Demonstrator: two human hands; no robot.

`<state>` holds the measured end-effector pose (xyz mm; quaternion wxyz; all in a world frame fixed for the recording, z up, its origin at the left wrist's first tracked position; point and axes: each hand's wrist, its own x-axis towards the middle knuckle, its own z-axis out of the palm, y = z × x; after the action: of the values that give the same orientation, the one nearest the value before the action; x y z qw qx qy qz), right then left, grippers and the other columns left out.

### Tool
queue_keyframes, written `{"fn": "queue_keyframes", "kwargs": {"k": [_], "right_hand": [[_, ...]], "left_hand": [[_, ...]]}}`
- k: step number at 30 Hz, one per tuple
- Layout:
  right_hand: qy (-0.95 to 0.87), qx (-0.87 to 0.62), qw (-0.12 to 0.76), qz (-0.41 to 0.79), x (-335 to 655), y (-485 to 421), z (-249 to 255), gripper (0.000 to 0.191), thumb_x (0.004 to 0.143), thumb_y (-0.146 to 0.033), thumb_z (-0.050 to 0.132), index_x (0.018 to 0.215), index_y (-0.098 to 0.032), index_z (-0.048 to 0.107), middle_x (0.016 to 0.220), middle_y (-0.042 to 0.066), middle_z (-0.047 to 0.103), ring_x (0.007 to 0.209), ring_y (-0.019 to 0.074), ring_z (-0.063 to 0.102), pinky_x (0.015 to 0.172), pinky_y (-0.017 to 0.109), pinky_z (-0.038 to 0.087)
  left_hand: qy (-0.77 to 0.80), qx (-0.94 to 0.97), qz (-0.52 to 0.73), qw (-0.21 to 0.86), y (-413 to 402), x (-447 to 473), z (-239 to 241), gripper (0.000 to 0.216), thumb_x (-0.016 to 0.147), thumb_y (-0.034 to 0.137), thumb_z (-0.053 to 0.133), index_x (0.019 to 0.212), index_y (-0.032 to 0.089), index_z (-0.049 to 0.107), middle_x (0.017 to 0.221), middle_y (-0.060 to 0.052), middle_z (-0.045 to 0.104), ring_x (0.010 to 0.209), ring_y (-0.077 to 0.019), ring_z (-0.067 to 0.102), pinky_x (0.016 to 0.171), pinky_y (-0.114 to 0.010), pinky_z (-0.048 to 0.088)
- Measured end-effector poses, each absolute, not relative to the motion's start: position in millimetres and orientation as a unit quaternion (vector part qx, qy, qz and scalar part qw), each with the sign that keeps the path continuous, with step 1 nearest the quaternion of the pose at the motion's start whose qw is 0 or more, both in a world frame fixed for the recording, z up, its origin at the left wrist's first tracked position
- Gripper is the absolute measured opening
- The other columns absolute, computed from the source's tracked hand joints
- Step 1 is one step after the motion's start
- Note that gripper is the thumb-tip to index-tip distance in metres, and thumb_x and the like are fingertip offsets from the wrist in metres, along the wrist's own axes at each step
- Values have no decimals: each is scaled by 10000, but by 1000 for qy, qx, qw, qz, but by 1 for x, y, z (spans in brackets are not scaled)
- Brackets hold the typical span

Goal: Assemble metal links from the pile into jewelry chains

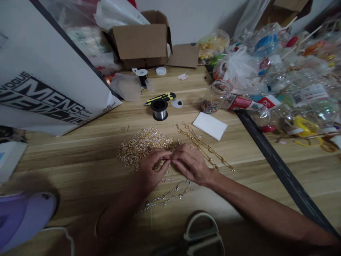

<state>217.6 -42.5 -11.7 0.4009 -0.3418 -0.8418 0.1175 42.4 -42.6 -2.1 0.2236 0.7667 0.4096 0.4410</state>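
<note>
My left hand (151, 167) and my right hand (189, 163) meet over the wooden table (80, 153), fingertips pinched together on a small metal piece too tiny to name. Just behind the left hand lies a heap of small gold and silver links (142, 145). Gold chains (205, 147) stretch away to the right of my right hand. A silver chain (167, 195) lies on the wood just under my wrists.
A black spool of clear thread (159, 109), a yellow-black tool (160, 97), a white pad (210, 125) and a bead jar (214, 97) sit further back. Cardboard box (142, 41) at the rear. Plastic clutter (293, 71) fills the right; a printed white board (45, 81) leans left.
</note>
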Motion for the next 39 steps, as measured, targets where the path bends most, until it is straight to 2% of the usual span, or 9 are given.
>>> {"fn": "queue_keyframes", "kwargs": {"k": [14, 22, 26, 39], "right_hand": [[-840, -350, 399, 111, 218, -42, -12, 66, 889, -188, 503, 905, -159, 561, 820, 54, 620, 786, 168, 532, 713, 319, 423], [-838, -354, 402, 107, 217, -42, -11, 72, 895, -198, 495, 893, -166, 560, 797, 44, 616, 759, 160, 529, 692, 316, 418], [-836, -352, 408, 106, 217, -41, -9, 68, 892, -199, 500, 884, -162, 558, 784, 50, 619, 758, 165, 537, 685, 316, 421], [-816, -358, 435, 130, 219, -40, -11, 81, 896, -203, 490, 867, -163, 553, 779, 48, 603, 754, 163, 518, 694, 310, 430]], "left_hand": [[464, 692, 443, 331, -45, 40, -10, 183, 747, 125, 635, 919, 185, 653, 822, -11, 695, 732, -110, 671, 718, -214, 560], [451, 678, 452, 363, -41, 40, -7, 34, 730, 134, 655, 752, 161, 657, 760, -30, 688, 712, -123, 656, 689, -227, 552], [435, 682, 448, 379, -37, 39, -3, 32, 730, 144, 649, 716, 162, 671, 743, -47, 686, 719, -142, 655, 688, -253, 545], [477, 614, 430, 459, -34, 39, 3, 21, 718, 180, 665, 715, 161, 673, 677, -11, 677, 637, -116, 625, 614, -219, 521]]}}
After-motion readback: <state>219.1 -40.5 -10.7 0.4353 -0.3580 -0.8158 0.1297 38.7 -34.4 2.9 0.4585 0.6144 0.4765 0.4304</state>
